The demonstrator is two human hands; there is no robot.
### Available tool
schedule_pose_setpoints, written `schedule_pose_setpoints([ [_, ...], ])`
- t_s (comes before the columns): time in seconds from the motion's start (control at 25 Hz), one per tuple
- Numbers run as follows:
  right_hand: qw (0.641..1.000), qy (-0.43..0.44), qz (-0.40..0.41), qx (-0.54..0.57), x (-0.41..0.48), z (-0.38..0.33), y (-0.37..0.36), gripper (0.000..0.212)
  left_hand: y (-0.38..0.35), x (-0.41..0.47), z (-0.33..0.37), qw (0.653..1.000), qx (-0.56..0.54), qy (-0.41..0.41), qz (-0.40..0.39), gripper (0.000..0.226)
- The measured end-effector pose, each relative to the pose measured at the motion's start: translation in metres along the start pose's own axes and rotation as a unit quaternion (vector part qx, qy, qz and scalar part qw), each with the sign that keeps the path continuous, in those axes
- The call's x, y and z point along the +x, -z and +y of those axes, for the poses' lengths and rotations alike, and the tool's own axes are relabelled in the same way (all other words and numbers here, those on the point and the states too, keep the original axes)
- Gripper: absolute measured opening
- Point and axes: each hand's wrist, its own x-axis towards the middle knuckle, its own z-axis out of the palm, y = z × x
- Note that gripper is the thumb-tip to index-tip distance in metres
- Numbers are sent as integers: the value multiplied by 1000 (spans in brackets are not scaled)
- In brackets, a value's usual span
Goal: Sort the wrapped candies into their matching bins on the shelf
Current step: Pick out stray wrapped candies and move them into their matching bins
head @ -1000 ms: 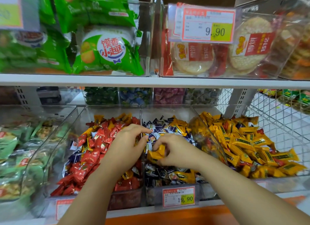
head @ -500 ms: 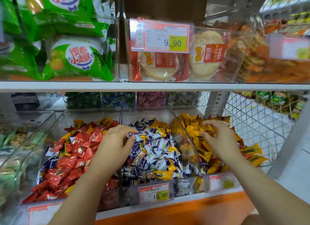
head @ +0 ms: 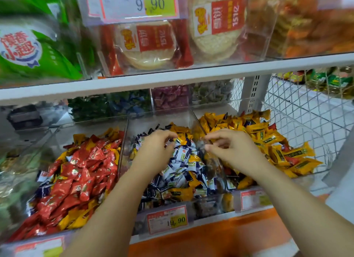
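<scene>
**Item location.** The wrapped candies lie in three clear bins side by side on the lower shelf [head: 216, 219]: red candies [head: 82, 172] in the left bin [head: 55, 136], blue-and-white candies [head: 183, 157] in the middle bin [head: 207, 206], and yellow candies [head: 268, 140] in the right bin [head: 326, 157]. The sort is incomplete: stray yellow pieces [head: 180, 194] lie among the blue-and-white stock.

**Grip state.** The left hand [head: 155, 153] hovers over the back of the middle bin with its fingers curled. Whether its grip encloses a candy cannot be determined. The right hand [head: 237, 151] sits at the clear divider [head: 214, 161] between the middle and right bins, thumb and forefinger drawn close. Its grip likewise cannot be confirmed as loaded or empty (glare on the divider hides the fingertips).

**Handling characteristics (judged).**
- Weight: very light, so several pieces per pick are practical.
- Wrapper: glossy film, likely slippery and crinkly, and it may slide out of a loose pinch.
- Contents: probably firm enough to tolerate moderate pressure.

**Recommended hold.** Pinch across the padded centre of the piece, or take it by a crimped end seal. Lift strays from the top of the pile so that neighbouring pieces are not dragged along.
</scene>
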Motion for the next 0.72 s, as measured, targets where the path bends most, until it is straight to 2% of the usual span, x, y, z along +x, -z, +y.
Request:
schedule_pose_setpoints([
  [0.08,1000,-6,-25,16,6,5,3,26,-14,26,-4,999,16,35,-7,32],
  [0.16,999,-8,-45,24,11,8,6,30,-25,52,-11,998,52,30,-23,39],
  [0.32,998,-1,-63,32,15,13,9,33,-35,90,-19,979,134,12,-154,61],
  [0.48,997,7,-65,36,14,15,7,35,-29,104,-28,964,121,4,-238,67],
  [0.72,997,2,-67,36,12,13,7,37,-25,104,-29,957,102,-19,-270,68],
])
